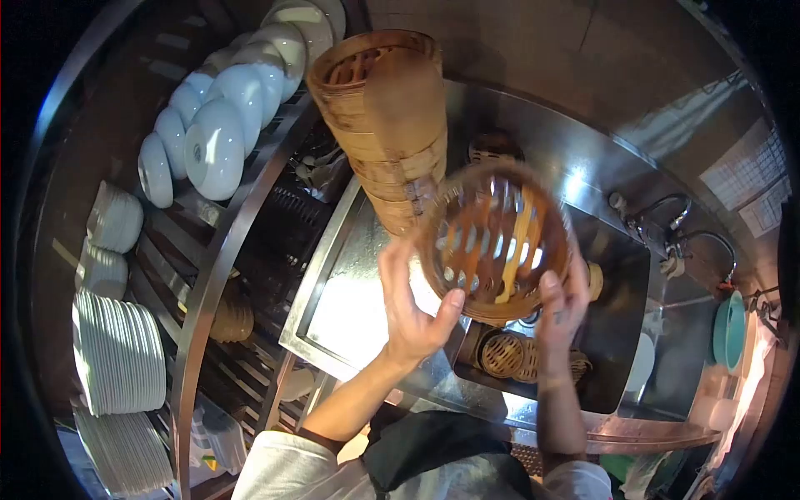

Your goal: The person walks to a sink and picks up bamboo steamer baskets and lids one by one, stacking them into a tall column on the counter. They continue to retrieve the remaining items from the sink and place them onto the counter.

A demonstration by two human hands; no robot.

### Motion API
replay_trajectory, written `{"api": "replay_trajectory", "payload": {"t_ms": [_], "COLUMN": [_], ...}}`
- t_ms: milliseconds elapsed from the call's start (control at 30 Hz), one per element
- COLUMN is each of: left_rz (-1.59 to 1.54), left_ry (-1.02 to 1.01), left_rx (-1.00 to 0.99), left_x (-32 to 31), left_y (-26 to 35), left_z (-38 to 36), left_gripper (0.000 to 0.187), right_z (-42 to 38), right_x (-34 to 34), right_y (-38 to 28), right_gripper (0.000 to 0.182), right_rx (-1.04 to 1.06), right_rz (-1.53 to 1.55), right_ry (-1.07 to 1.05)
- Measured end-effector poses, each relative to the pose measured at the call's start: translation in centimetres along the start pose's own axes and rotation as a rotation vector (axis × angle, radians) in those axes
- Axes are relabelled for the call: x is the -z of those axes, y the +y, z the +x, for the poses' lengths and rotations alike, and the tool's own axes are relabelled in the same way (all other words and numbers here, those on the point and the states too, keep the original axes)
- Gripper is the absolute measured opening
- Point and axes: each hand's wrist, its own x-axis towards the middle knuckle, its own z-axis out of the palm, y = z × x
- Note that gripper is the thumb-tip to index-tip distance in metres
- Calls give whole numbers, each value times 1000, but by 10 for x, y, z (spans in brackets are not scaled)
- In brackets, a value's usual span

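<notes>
Between my two hands I hold a round bamboo steamer basket point(492, 242), tilted so that its slatted base faces me. My left hand point(412, 308) grips its lower left rim, thumb on the near side. On the right edge, my right hand point(562, 304) presses with its thumb in front; its other fingers are partly hidden behind the rim. Just beyond the basket rises a tall stack of bamboo steamers point(379, 125) on the steel drainboard point(350, 275). More steamer baskets point(504, 354) lie in the sink below.
Shelves on the left bear white bowls point(217, 150), stacked plates point(121, 354) and smaller stacked bowls point(114, 218). The sink point(617, 325) is under my right hand, with faucets point(675, 242) along the wall. A teal basin point(729, 329) hangs at the far right.
</notes>
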Motion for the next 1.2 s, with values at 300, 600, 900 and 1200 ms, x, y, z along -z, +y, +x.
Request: {"api": "replay_trajectory", "payload": {"t_ms": [300,600,900,1200], "left_rz": [-141,9,-194,-250], "left_ry": [365,217,271,294], "left_rx": [-131,234,181,151], "left_x": [70,74,62,58], "left_y": [13,-20,-37,-48], "left_z": [203,236,229,232], "left_gripper": [55,66,72,75], "right_z": [160,213,207,202], "right_x": [-112,-145,-150,-157], "right_y": [-87,-17,-10,-5], "right_gripper": [54,59,67,69], "right_rx": [213,138,69,51], "right_rz": [-458,-448,-396,-179], "right_ry": [-46,-126,-2,25]}}
